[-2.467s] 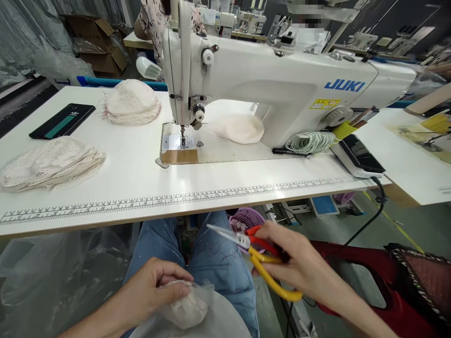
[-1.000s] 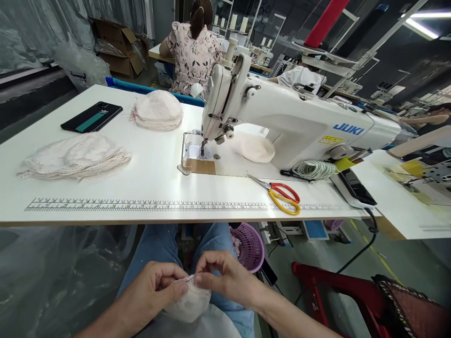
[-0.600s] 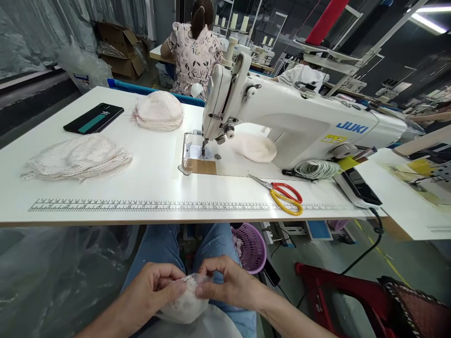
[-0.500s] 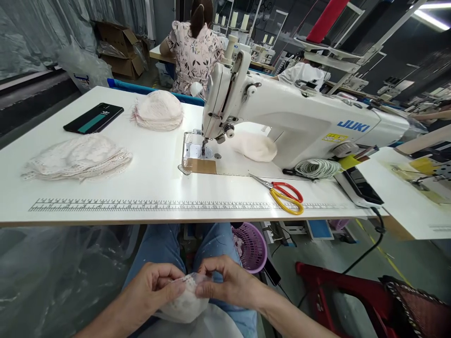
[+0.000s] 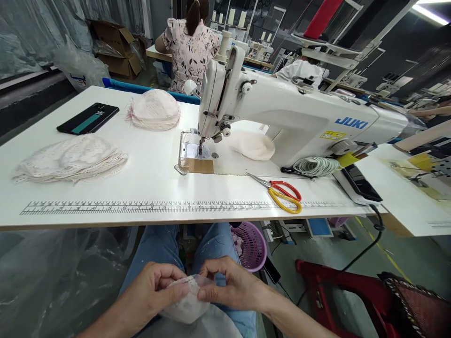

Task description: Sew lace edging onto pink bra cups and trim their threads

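Over my lap, a white lace cup piece point(image 5: 188, 305) is pinched by its upper edge between both hands. My left hand point(image 5: 160, 288) is closed on the left part of that edge, thumb on top. Close beside it, my right hand point(image 5: 225, 284) pinches the right part between thumb and fingers. Thin sheer fabric shows between the fingertips. On the table above stands a white sewing machine point(image 5: 299, 108), with a pale cup piece point(image 5: 255, 145) lying under its arm. Scissors point(image 5: 278, 190) with red and yellow handles lie near the front edge.
Two stacks of lace pieces, one at left point(image 5: 72, 157) and one farther back point(image 5: 155, 110), lie near a black phone point(image 5: 88, 118). A ruler strip point(image 5: 141, 207) runs along the table front. Below are a purple basket point(image 5: 252, 246) and a red stool point(image 5: 317, 281). Another person point(image 5: 192, 51) sits ahead.
The view has shifted slightly, so the table items sit a little farther left. Both hands keep their pinch on the lace cup piece, with only a slight movement of the fingers.
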